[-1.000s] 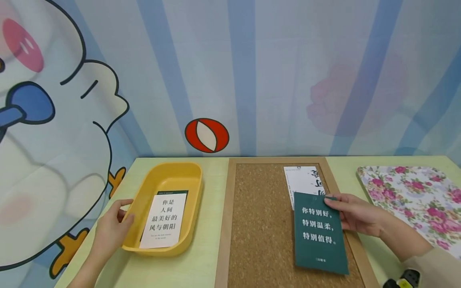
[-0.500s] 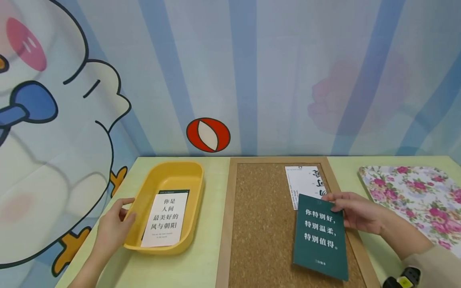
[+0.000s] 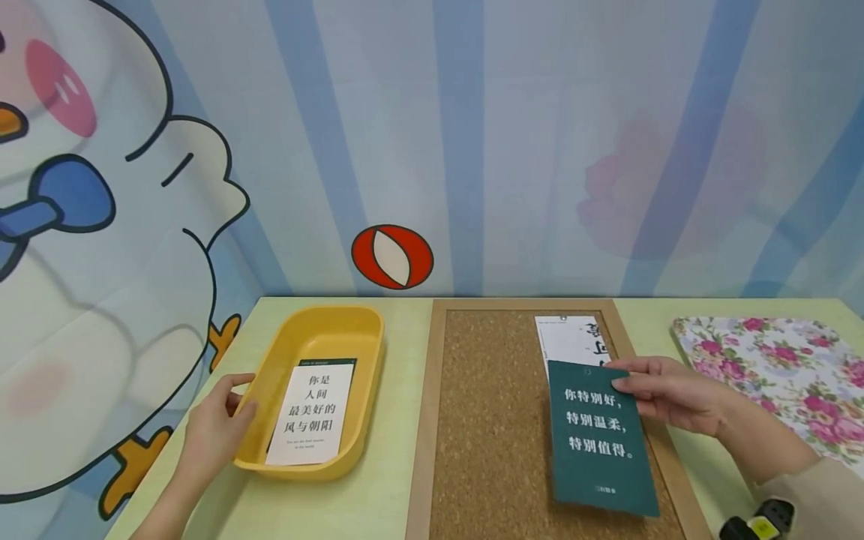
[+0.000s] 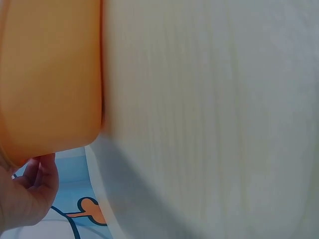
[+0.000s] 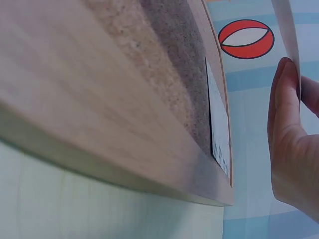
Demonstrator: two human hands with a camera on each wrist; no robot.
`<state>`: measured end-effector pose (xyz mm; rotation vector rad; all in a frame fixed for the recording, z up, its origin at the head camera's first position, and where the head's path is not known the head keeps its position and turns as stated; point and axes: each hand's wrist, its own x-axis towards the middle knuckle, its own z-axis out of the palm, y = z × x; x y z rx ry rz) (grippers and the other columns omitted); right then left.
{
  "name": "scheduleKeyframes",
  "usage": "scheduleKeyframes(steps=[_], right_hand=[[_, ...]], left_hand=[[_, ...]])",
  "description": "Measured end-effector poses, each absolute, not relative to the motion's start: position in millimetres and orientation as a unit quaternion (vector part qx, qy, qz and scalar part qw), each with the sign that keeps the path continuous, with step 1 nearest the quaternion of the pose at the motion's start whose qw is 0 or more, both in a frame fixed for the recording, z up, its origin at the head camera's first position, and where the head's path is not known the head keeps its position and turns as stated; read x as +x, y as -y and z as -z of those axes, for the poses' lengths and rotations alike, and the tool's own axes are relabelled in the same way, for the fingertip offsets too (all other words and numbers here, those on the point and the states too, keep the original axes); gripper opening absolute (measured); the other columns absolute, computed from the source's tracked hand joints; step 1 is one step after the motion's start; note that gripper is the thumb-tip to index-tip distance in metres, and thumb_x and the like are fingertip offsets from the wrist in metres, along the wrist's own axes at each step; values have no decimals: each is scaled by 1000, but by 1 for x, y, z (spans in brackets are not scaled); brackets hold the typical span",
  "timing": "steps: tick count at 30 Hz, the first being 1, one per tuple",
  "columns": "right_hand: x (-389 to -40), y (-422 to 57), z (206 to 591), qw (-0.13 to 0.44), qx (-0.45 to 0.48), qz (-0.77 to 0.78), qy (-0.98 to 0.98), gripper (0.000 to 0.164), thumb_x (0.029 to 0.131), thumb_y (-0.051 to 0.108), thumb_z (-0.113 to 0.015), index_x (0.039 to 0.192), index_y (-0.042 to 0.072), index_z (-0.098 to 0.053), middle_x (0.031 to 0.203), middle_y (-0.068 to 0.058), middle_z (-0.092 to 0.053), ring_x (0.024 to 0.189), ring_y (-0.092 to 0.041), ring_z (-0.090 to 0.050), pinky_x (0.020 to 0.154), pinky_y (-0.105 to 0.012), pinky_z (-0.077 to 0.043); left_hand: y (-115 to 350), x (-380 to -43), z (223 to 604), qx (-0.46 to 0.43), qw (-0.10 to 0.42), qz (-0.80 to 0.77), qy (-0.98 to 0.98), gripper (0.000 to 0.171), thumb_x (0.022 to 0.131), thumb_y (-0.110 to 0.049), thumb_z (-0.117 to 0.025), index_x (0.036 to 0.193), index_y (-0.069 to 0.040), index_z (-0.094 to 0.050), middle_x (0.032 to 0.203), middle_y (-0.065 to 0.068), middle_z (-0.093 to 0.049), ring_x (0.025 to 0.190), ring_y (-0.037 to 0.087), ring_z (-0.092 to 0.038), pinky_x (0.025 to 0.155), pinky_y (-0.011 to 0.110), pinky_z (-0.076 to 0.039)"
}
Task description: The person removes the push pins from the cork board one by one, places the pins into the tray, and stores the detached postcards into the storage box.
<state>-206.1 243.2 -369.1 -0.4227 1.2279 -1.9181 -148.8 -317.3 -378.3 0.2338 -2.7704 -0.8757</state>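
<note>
My right hand [image 3: 682, 394] pinches a dark green card [image 3: 601, 439] by its upper right edge, thumb on the printed face. The card is held above the cork board [image 3: 499, 420], its shadow falling on the cork. In the right wrist view the card [image 5: 288, 27] appears edge-on between thumb and fingers. Behind it a white card [image 3: 570, 337] with black characters lies at the board's upper right, partly covered in the head view. My left hand [image 3: 219, 424] grips the left rim of a yellow plastic tray [image 3: 367, 405], where a white printed card [image 3: 310, 412] lies over a dark green one.
A floral-patterned board [image 3: 776, 375] lies on the pale table [image 3: 398, 375] at the right. The cork board has a raised wooden frame [image 3: 425, 405]. A striped cartoon backdrop [image 3: 526, 150] stands along the table's back edge.
The green card in my right hand tilts, then swings back, overlapping the white card more again. My left hand stays on the tray rim. The head view shifts slightly.
</note>
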Motion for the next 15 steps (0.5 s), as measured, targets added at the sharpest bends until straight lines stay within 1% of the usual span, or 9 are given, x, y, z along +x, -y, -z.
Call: scheduleKeyframes(steps=[4, 8, 15], right_hand=[[-207, -242, 366, 407, -182, 757, -476, 34, 99, -2, -33, 118, 6, -60, 115, -12, -64, 106, -21, -61, 91, -30, -45], [-208, -242, 364, 400, -175, 750, -497, 33, 100, 1, -33, 116, 8, -61, 113, -10, -65, 104, -19, -62, 89, -30, -47], [-209, -244, 363, 389, -150, 737, -532, 22, 102, 9, -36, 108, 9, -57, 106, -8, -67, 98, -18, -64, 83, -31, -51]], left_hand=[[317, -149, 379, 79, 115, 298, 944, 37, 89, -3, -56, 126, 2, -49, 79, 12, -55, 63, 20, -46, 49, 24, -39], [317, -149, 379, 81, 114, 298, 944, 37, 90, -4, -56, 126, 2, -48, 78, 11, -54, 62, 20, -45, 49, 24, -38], [317, -149, 378, 83, 112, 299, 944, 37, 90, -5, -56, 126, 1, -48, 79, 11, -54, 62, 19, -45, 48, 24, -38]])
